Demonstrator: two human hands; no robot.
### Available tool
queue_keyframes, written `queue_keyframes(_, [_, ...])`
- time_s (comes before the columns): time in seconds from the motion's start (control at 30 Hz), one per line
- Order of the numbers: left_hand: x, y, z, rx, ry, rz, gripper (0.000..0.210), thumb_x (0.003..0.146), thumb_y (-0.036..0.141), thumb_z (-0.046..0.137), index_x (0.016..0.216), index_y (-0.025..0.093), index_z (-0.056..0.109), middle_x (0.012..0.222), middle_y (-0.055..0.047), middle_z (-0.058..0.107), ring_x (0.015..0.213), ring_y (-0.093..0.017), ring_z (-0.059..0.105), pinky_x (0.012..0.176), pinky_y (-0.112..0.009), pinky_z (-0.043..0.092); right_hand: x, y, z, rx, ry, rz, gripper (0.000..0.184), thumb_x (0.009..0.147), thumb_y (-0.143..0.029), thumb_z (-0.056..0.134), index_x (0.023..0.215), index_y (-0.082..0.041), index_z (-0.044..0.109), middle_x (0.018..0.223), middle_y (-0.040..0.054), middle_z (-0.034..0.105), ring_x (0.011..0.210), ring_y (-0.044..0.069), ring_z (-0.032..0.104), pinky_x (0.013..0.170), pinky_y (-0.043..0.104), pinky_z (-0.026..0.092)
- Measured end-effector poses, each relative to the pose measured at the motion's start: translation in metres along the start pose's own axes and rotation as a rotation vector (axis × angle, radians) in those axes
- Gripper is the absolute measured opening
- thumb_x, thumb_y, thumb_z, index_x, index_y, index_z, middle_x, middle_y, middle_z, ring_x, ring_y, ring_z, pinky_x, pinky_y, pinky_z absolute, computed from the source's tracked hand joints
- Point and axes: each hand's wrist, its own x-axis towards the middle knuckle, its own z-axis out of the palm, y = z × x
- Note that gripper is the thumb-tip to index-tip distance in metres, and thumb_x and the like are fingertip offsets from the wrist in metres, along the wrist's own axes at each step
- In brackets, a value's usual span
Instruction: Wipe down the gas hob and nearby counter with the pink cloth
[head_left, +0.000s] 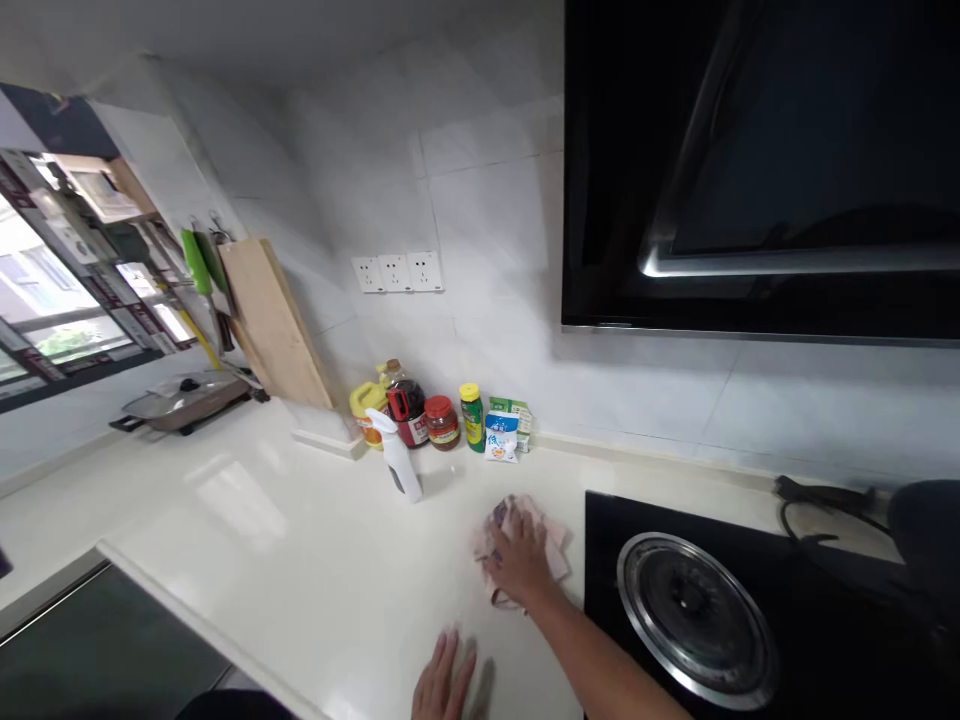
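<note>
On the white countertop, my right hand presses down on a pale pink cloth, fingers bent over it and gripping it. The cloth is crumpled, with a darker purple patch near my fingertips, and lies just left of the black cooktop. My left hand rests at the bottom of the view, fingers stretched out on the counter and holding nothing. Beyond the cloth, a white spray bottle stands upright, a little tilted in the view.
Along the wall stand a yellow jug, a dark bottle, a red-lidded jar, a green shaker and a blue-white packet. A gas cooktop lies right, below a black range hood. An electric pan sits far left.
</note>
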Motion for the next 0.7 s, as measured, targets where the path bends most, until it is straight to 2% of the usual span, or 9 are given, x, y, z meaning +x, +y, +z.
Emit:
queue_keyframes(0.13, [0.013,0.005,-0.019,-0.063,-0.002,-0.091,0.076,0.096,0.049,0.049,0.163,0.020,0.027,0.166,-0.016,0.042,0.151,-0.033,0.043,0.102,-0.046,0.056,-0.025,-0.037,0.007,0.043,-0.066,-0.109,0.044,0.098,-0.045,0.066,0.135,-0.020,0.060,0.137,0.0099,0.061,0.117,0.025,0.063,0.098,0.049,0.056])
queue_keyframes(0.27, [0.019,0.004,-0.032,-0.096,-0.016,-0.104,0.086,0.093,0.059,0.055,0.164,0.022,0.025,0.162,-0.015,0.048,0.148,-0.034,0.047,0.103,-0.047,0.055,-0.070,-0.060,0.030,0.078,-0.081,-0.182,0.055,0.099,-0.044,0.061,0.151,-0.032,0.050,0.161,0.0084,0.046,0.144,0.034,0.046,0.119,0.060,0.036])
queue_keyframes(0.33, [0.020,0.003,-0.035,-0.065,-0.051,-0.084,0.081,0.094,0.060,0.053,0.163,0.024,0.029,0.158,-0.013,0.053,0.144,-0.032,0.052,0.099,-0.044,0.055,-0.099,-0.057,0.054,0.091,-0.028,-0.202,0.056,0.100,-0.042,0.056,0.155,-0.038,0.046,0.164,0.0049,0.044,0.148,0.034,0.042,0.122,0.059,0.033])
queue_keyframes(0.4, [0.020,0.002,-0.036,-0.016,-0.073,-0.018,0.070,0.096,0.057,0.050,0.160,0.030,0.037,0.151,-0.008,0.061,0.136,-0.028,0.059,0.096,-0.041,0.052,-0.130,-0.044,0.080,0.082,0.042,-0.213,0.048,0.101,-0.043,0.052,0.149,-0.043,0.053,0.160,0.0021,0.050,0.144,0.034,0.049,0.120,0.057,0.037])
queue_keyframes(0.47, [0.021,0.001,-0.036,0.022,-0.059,0.068,0.058,0.098,0.052,0.051,0.154,0.037,0.046,0.144,-0.003,0.068,0.128,-0.024,0.065,0.097,-0.039,0.049,-0.156,-0.023,0.094,0.064,0.073,-0.227,0.042,0.102,-0.041,0.051,0.143,-0.047,0.059,0.152,-0.0012,0.059,0.136,0.031,0.058,0.119,0.054,0.040])
queue_keyframes(0.57, [0.024,0.001,-0.037,0.034,-0.017,0.119,0.048,0.099,0.045,0.052,0.147,0.041,0.054,0.140,-0.002,0.070,0.126,-0.021,0.065,0.101,-0.038,0.043,-0.164,0.007,0.080,0.064,-0.010,-0.296,0.046,0.100,-0.043,0.055,0.146,-0.047,0.056,0.155,-0.0026,0.056,0.138,0.029,0.056,0.121,0.050,0.037])
queue_keyframes(0.63, [0.027,0.003,-0.040,0.038,-0.015,0.110,0.047,0.101,0.044,0.049,0.146,0.037,0.055,0.140,-0.003,0.070,0.128,-0.021,0.064,0.103,-0.038,0.041,-0.144,0.021,0.051,0.057,-0.113,-0.309,0.055,0.095,-0.051,0.062,0.149,-0.043,0.053,0.162,0.0004,0.047,0.146,0.032,0.047,0.124,0.052,0.033])
queue_keyframes(0.67, [0.028,0.004,-0.042,0.042,-0.018,0.105,0.047,0.101,0.043,0.047,0.147,0.035,0.054,0.140,-0.004,0.070,0.129,-0.021,0.063,0.104,-0.038,0.041,-0.128,0.026,0.036,0.035,-0.146,-0.257,0.059,0.093,-0.054,0.065,0.149,-0.039,0.053,0.163,0.0035,0.046,0.147,0.033,0.045,0.124,0.053,0.031])
queue_keyframes(0.7, [0.029,0.005,-0.043,0.047,-0.023,0.100,0.047,0.102,0.043,0.046,0.148,0.034,0.053,0.140,-0.004,0.070,0.130,-0.020,0.063,0.105,-0.037,0.040,-0.111,0.029,0.022,-0.005,-0.169,-0.182,0.057,0.094,-0.054,0.067,0.147,-0.035,0.056,0.160,0.0070,0.049,0.143,0.033,0.048,0.122,0.053,0.035])
